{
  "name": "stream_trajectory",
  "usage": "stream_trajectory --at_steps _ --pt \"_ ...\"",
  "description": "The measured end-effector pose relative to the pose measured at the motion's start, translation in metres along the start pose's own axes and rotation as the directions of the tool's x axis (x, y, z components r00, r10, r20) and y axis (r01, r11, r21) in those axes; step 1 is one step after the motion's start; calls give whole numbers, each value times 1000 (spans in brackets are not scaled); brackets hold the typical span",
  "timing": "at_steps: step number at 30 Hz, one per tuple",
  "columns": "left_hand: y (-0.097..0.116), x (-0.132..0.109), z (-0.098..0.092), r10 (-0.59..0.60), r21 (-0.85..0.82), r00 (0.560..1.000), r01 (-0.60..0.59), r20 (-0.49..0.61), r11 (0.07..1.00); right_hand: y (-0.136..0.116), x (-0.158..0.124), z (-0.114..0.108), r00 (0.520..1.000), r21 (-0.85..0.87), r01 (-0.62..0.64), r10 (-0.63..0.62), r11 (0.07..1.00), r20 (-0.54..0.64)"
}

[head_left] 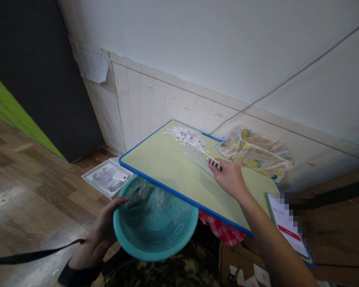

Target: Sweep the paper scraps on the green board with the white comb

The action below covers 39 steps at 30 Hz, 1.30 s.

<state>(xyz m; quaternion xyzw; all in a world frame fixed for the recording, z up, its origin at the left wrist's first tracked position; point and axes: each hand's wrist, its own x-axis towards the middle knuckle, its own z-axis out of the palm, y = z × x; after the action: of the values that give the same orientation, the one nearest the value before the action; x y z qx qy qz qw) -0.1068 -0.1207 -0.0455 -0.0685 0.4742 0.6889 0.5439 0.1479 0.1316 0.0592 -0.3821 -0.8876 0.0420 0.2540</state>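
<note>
We see two bare hands at a small yellow table (158,161) with a blue edge. Left hand (107,220) grasps the left rim of a teal plastic basket (155,255), thumb over the top; other fingers mostly hidden behind it. Basket is below the near edge of the table, tilted so we look inside; pale blur in there, too unclear to name. Right hand (229,177) has its fingers clenched round one end of a white slotted strip (199,158), held above the tabletop. Strip's far end is just beside a pile of paper scraps (187,136) near the table's far corner. Patterned cloth (257,153) lies by the wall, right of the pile. Phone (287,227) at the right end, partly pixelated. White box (104,178) left of the basket, scissors (233,276) bottom right.
</note>
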Motion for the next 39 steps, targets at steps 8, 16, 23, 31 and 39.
stream_trajectory --at_steps 8,16,23,31,39 --pt "0 -1 3 3 -9 999 -2 40 1000 27 -14 -14 977 -20 -160 155 987 -144" --pt "7 -11 11 -48 -22 998 47 -38 999 -37 89 49 992 -21 -84 82 996 -99" --pt "10 -2 -2 -77 -59 997 78 5 995 -41 96 56 995 -103 -93 88 990 -50" --pt "13 -5 1 -86 -91 996 85 -16 992 -41 95 37 998 -154 -37 43 987 36" --pt "13 -4 1 -89 -74 996 86 -31 994 -33 93 -17 991 -216 -8 37 976 131"
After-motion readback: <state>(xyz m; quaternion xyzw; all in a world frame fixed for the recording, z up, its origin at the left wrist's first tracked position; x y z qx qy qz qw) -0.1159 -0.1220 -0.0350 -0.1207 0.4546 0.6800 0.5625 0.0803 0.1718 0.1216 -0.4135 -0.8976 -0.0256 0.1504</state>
